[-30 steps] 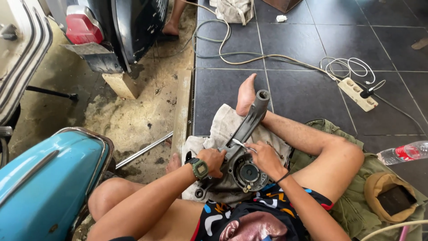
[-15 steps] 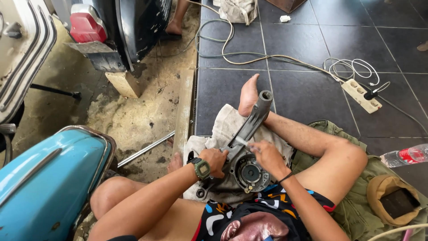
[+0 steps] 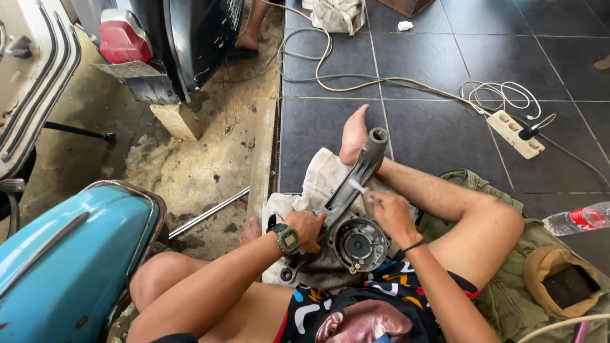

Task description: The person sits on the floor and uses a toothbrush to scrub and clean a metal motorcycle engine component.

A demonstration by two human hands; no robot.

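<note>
- A clear plastic bottle (image 3: 581, 219) with a red label band lies on its side on the dark tiles, well to the right of the right hand (image 3: 393, 216); what it contains cannot be told.
- A tan pouch (image 3: 562, 279) sits open on olive cloth right of the right arm, with a dark flat thing inside.
- The left hand (image 3: 306, 227), green wristwatch (image 3: 288, 239) on its wrist, grips the grey metal engine casing (image 3: 348, 216) at the base of its long arm.
- The right hand pinches a small silvery tool (image 3: 358, 185) against the casing's arm.
- The casing rests on a grimy white rag (image 3: 318, 184) between the person's legs.
- A white power strip (image 3: 515, 132) lies beyond the right hand.
</note>
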